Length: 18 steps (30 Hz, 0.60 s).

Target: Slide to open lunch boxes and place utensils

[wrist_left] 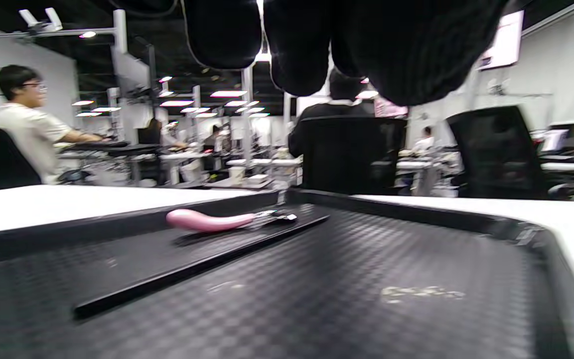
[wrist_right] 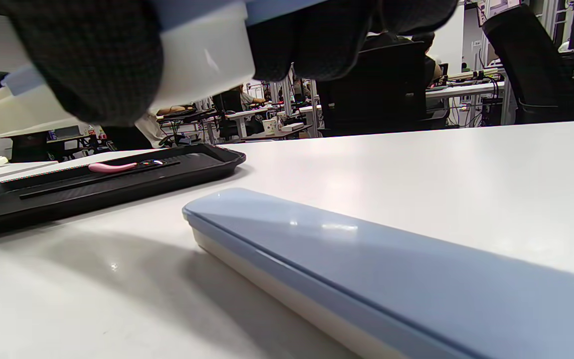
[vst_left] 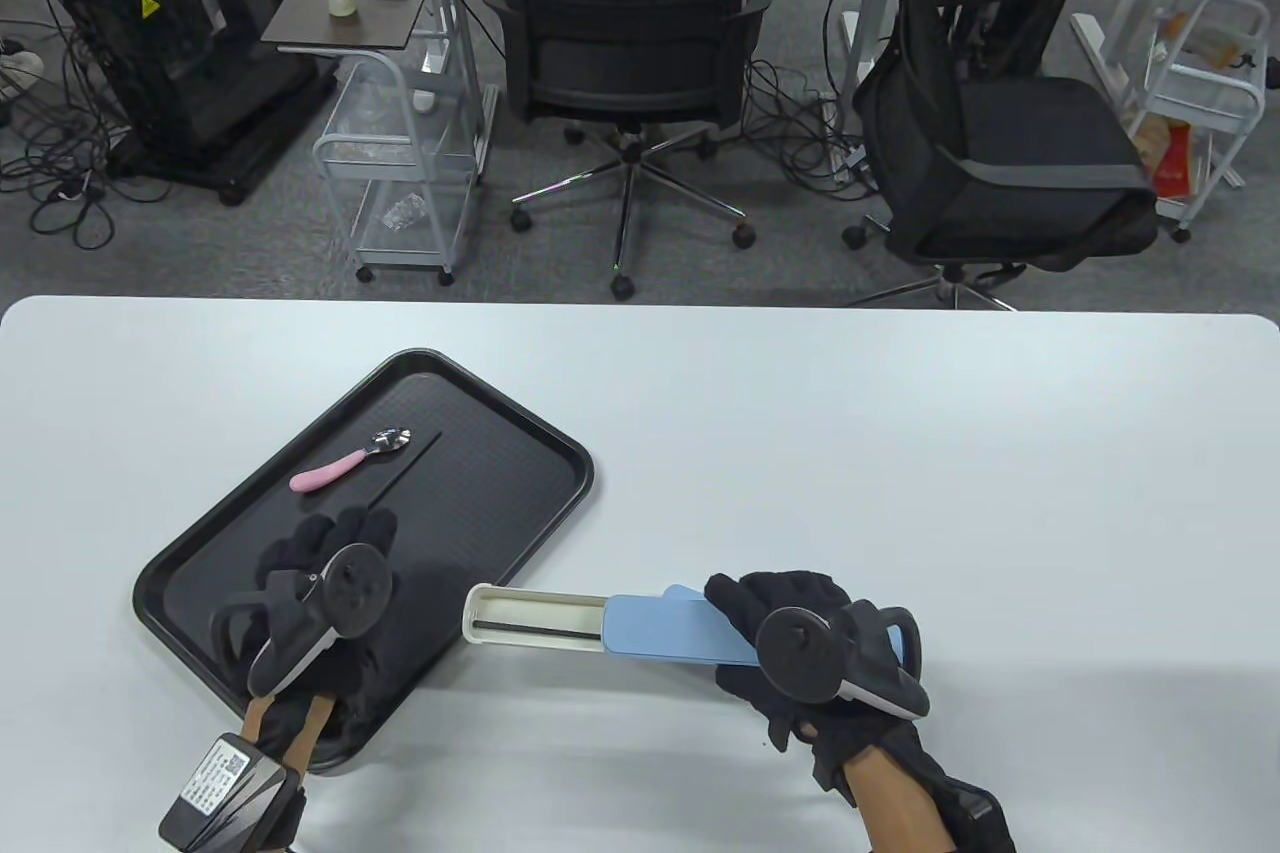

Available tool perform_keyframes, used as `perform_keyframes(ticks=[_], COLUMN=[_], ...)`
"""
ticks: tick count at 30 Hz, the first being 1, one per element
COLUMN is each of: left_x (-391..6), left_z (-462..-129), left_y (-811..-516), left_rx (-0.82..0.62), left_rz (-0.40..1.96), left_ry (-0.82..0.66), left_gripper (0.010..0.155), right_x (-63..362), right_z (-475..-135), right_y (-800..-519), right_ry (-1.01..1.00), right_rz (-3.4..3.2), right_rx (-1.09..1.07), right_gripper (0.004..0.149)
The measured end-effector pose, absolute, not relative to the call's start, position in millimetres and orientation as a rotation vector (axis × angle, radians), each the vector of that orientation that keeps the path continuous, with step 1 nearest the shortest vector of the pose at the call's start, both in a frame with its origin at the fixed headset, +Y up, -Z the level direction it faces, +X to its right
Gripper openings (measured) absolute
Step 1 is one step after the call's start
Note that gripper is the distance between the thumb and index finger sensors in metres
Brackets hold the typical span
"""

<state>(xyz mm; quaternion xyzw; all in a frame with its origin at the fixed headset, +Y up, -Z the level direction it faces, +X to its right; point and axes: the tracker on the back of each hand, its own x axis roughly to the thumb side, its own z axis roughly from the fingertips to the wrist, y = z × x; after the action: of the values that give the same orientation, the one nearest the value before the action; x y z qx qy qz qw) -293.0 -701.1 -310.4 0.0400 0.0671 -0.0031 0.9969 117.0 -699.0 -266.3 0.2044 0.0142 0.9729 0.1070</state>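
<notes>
Worktop [vst_left: 800, 413]: white, I see black tray [vst_left: 540, 453] left.
Right hand [vst_left: 800, 638]: fingers [wrist_right: 92, 65] clamp half-open lunch box [vst_left: 540, 615].
Left hand [vst_left: 330, 573]: over tray, finger state unclear; spoon [vst_left: 350, 461] beyond fingertips.

text: none legible | wrist pack [vst_left: 212, 778] label + QR unreadable

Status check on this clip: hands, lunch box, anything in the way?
Right hand holds the half-open lunch box off the table; one chopstick inside. Left hand empty over the tray. Spoon and chopstick on the tray. Second box, closed, beneath.
</notes>
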Motion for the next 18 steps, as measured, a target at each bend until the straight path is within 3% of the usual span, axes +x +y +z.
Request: perform_keyframes(ticks=[9, 18], left_x=[-323, -338], left_z=[-347, -364], left_y=[-723, -745], left_rx=[-0.126, -0.287], left_rz=[-0.112, -0.237], left_ry=[0.434, 0.560], left_gripper=[0.071, 0.072], right_x=[119, 120], right_z=[-268, -268], right_y=[-700, -699], right_ry=[0.059, 0.054], right_rz=[2.869, 2.870], right_rx=[0.592, 0.587], right_gripper=[0.077, 0.077])
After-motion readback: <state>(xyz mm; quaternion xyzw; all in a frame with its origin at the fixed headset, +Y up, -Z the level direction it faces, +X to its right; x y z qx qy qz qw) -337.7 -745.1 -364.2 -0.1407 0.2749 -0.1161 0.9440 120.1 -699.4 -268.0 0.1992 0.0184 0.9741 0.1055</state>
